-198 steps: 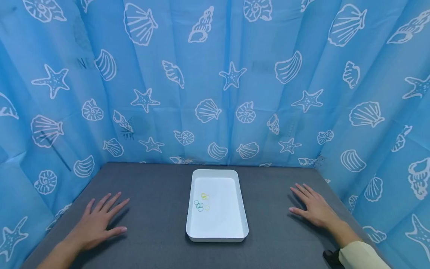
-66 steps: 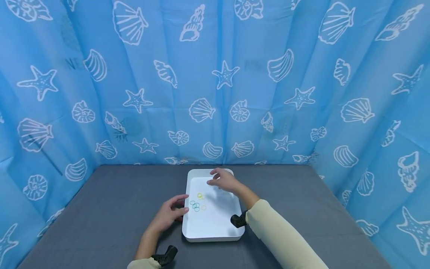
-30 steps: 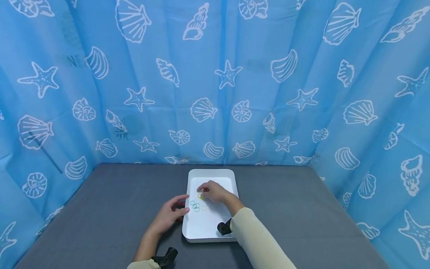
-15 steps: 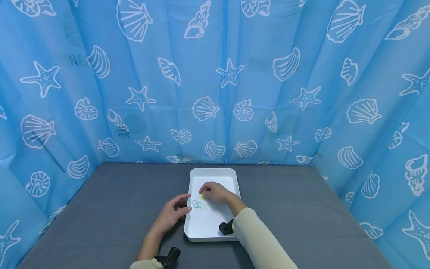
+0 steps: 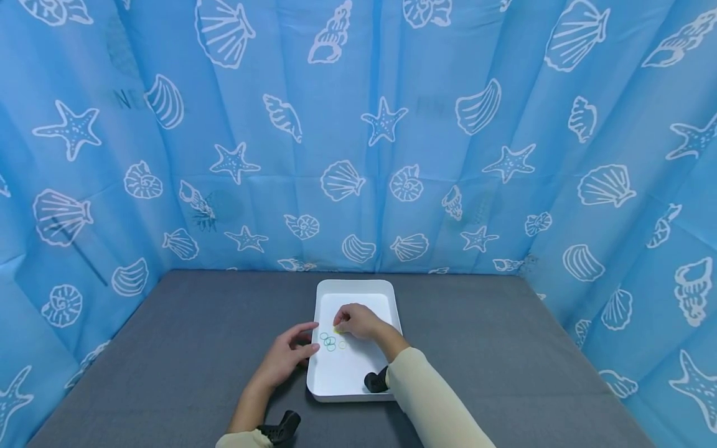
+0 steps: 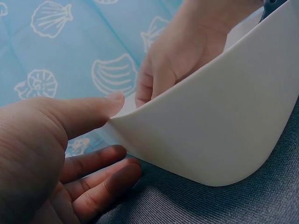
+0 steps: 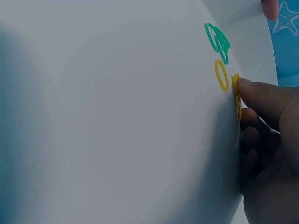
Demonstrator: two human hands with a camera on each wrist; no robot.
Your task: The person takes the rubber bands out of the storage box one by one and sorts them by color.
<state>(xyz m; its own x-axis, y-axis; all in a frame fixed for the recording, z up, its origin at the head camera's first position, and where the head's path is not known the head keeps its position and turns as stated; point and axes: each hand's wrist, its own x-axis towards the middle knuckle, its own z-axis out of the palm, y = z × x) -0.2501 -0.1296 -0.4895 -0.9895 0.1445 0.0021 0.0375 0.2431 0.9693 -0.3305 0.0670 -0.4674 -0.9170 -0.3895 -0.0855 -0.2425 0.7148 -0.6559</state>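
A white tray (image 5: 342, 382) holds several thin rubber bands. My right hand (image 5: 358, 321) reaches into it, thumb and curled fingers pinching yellow rubber bands (image 7: 237, 95) against the tray floor. Beside them lies a single yellow rubber band (image 7: 221, 75), apart from the fingers. Toward the tray's left wall is a loose cluster of green rubber bands (image 5: 328, 341). My left hand (image 5: 284, 354) rests at the left side of the tray; in the left wrist view its thumb touches the rim, while the other fingers lie loosely extended outside the wall.
The tray stands on a grey cloth-covered table (image 5: 235, 323). A blue curtain (image 5: 358, 211) with white shell and starfish prints hangs behind and on both sides. Black wrist devices (image 5: 280, 428) are worn at both sleeves.
From resting apart on the table, both hands came to the tray. The right hand lowered to the yellow rubber bands and has just shifted them slightly toward me. The left stays at the rim.
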